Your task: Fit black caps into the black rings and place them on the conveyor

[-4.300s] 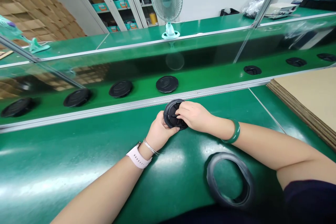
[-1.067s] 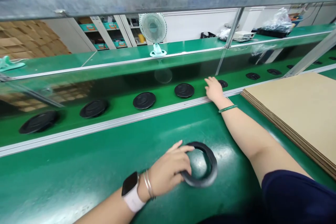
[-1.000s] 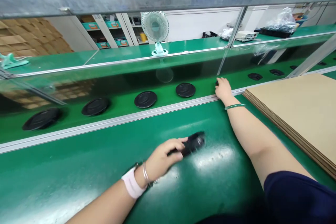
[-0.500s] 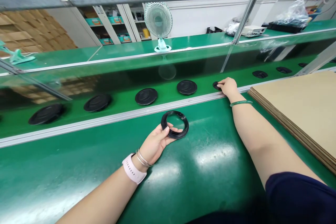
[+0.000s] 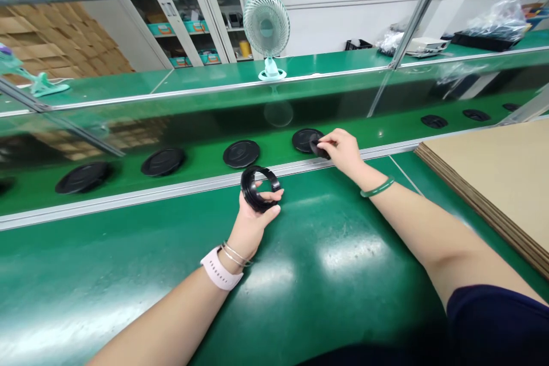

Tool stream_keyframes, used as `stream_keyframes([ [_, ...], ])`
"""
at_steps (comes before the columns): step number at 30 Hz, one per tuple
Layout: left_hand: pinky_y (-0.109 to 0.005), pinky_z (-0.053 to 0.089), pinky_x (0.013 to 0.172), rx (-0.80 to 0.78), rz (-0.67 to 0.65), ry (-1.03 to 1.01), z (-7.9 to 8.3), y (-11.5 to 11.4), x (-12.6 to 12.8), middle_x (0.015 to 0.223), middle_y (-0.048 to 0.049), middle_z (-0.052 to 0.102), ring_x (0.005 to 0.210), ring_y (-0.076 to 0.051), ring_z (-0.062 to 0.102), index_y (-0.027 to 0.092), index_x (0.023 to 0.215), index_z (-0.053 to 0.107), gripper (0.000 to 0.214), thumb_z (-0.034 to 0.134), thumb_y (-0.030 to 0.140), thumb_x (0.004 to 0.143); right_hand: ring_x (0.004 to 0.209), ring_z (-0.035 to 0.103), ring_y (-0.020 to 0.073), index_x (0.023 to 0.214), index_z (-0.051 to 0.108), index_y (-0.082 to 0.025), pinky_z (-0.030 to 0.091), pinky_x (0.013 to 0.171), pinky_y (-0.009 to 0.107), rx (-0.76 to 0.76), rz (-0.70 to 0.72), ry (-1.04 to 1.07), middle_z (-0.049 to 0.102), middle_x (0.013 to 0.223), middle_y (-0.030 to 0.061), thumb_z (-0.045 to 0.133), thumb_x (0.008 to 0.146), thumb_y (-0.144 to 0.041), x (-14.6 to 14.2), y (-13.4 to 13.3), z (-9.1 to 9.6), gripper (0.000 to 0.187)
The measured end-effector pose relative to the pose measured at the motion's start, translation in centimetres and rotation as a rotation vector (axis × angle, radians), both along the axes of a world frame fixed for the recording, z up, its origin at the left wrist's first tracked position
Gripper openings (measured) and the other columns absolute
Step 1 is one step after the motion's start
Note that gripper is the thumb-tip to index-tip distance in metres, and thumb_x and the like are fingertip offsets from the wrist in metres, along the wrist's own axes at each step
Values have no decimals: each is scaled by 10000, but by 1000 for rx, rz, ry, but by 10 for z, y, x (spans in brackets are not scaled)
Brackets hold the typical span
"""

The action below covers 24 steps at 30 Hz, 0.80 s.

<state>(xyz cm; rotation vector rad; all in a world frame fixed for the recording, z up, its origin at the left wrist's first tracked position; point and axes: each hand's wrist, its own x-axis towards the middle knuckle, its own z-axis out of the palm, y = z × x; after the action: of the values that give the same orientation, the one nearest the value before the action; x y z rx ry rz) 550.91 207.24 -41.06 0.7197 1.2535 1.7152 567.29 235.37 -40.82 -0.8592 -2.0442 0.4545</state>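
Observation:
My left hand (image 5: 253, 220) grips a black plastic ring (image 5: 249, 190), tilted up above the green table near the metal rail. Its fingers pass through the ring's opening. A small black disc (image 5: 319, 148) is pinched between the thumb and fingers of my right hand (image 5: 342, 152), raised over the conveyor's near edge. Behind that disc, partly covered by it, lies a larger round black part (image 5: 303, 140) on the belt. Another round black part (image 5: 241, 154) rests on the belt just beyond the ring.
More black parts (image 5: 163, 161) lie along the green conveyor belt (image 5: 274, 136), with smaller ones (image 5: 434, 121) at right. A metal rail (image 5: 193, 183) borders the belt. Stacked cardboard sheets (image 5: 493, 154) sit at right. A fan (image 5: 266, 28) stands on the shelf behind.
My right hand has lifted the small disc off the belt and carried it left. My left hand has moved up and left, tipping the ring more upright.

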Motion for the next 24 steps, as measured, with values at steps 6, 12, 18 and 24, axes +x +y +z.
stream_keyframes([
  [6,-404,542,882,-179,0,-119,-3,2,-5,979,-77,722,891,-226,720,135,1179,586,552,758,489,792,738,570,196,864,714,-174,475,689,323,161,441,124,605,774,41,648,934,-216,-30,-94,14,104],
  [12,-402,526,962,-100,-150,33,-6,4,-5,1054,-77,728,974,-226,695,151,1166,565,625,888,296,651,768,550,199,957,684,-162,468,709,325,404,577,1,607,819,70,523,1012,-212,-29,-125,3,178],
  [18,-452,504,1015,-194,-115,156,-15,3,-8,1155,-79,675,1093,-260,659,177,1167,498,716,900,184,576,735,512,191,970,665,-155,463,671,319,595,621,-94,576,784,62,486,1032,-208,-29,-128,-7,196],
  [24,-457,507,997,-228,-115,228,-16,3,-9,1158,-69,653,1089,-265,647,187,1164,488,705,884,206,582,715,504,190,939,660,-136,451,633,320,740,647,-158,570,758,59,462,1022,-151,-28,-129,-3,215],
])
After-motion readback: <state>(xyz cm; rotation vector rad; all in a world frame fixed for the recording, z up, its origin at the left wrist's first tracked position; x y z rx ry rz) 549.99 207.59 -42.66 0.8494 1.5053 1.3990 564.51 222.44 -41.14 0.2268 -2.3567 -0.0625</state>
